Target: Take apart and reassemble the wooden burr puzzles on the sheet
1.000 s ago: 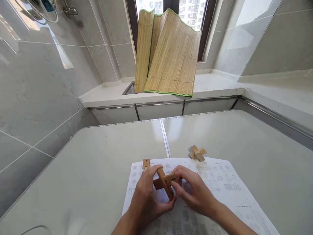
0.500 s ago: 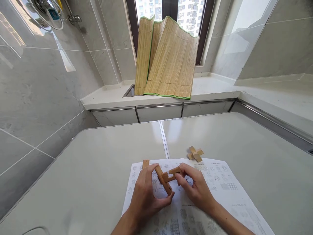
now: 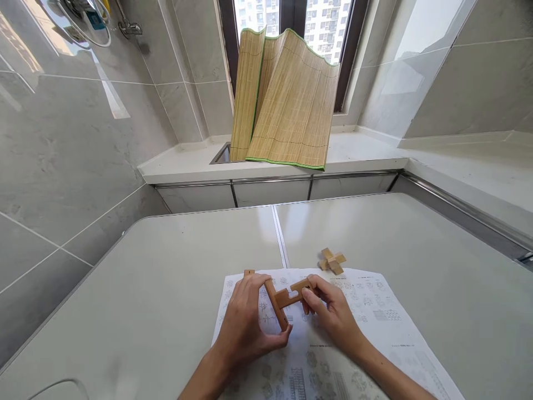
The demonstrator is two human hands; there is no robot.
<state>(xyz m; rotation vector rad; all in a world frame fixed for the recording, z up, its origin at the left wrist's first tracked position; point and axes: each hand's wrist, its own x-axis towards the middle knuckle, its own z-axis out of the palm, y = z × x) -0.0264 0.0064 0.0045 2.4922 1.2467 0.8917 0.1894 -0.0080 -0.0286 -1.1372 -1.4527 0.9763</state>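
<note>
Left hand (image 3: 245,328) and right hand (image 3: 333,316) are showing bare: no gloves, rings or watch visible. Both forearms are entering from the lower frame edge, uncovered as far as visible; no sleeve is appearing. Nails are looking short and unpainted.

The wooden bars (image 3: 287,300) are reddish brown; the far cross puzzle (image 3: 332,261) is pale tan. The paper sheet (image 3: 375,322) is white with grey printed diagrams. The table (image 3: 166,278) is light grey. The straw-yellow bamboo mat (image 3: 287,105) has green edging.
</note>
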